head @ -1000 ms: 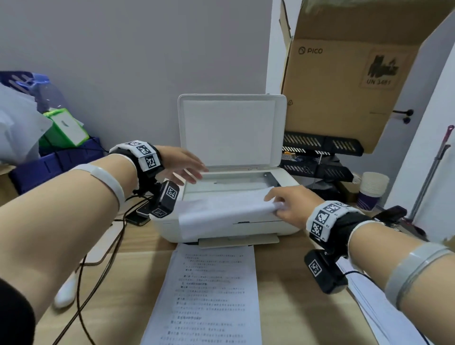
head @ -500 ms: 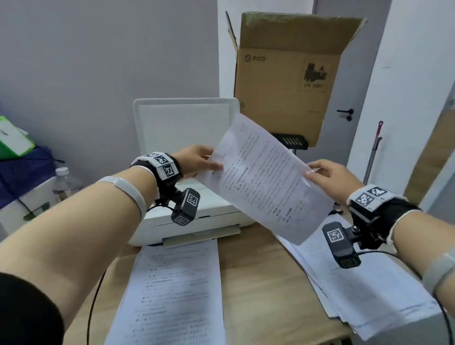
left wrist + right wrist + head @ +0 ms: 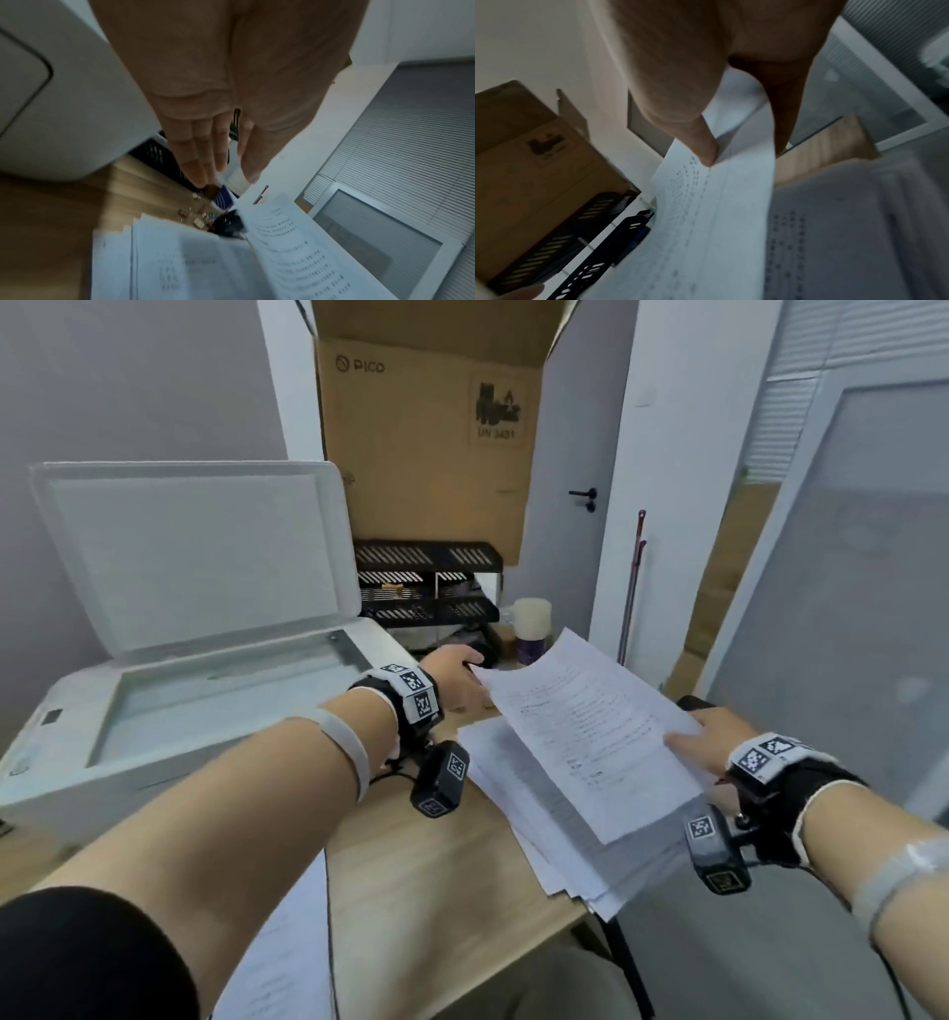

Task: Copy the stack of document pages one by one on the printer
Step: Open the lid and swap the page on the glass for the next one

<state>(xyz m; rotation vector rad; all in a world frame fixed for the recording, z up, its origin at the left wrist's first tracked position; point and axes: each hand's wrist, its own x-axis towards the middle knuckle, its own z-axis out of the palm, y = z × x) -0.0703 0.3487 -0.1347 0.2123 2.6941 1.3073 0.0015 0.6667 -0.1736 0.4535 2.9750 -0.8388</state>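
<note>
My right hand point(image 3: 693, 737) pinches the right edge of a printed page point(image 3: 590, 737), thumb on top and fingers underneath, as the right wrist view shows with the right hand point(image 3: 744, 156) on the page point(image 3: 706, 223). The page hangs tilted just above the stack of pages point(image 3: 493, 762) on the desk's right end. My left hand point(image 3: 462, 680) is by the page's far left corner; in the left wrist view its fingers point(image 3: 200, 154) are straight and hold nothing. The white printer point(image 3: 61, 762) stands at left, lid point(image 3: 195, 557) raised, scanner glass point(image 3: 231, 690) bare.
A printed sheet point(image 3: 277, 968) lies in front of the printer. Behind the stack are a black mesh tray point(image 3: 426, 588), paper cups point(image 3: 531, 629) and a tall cardboard box point(image 3: 426, 444). The desk point(image 3: 436, 865) ends just right of the stack, whose pages overhang it.
The page came off the scanner glass, was carried right in both hands and lowered over the stack. My left hand has let go of it. My view swung to the right.
</note>
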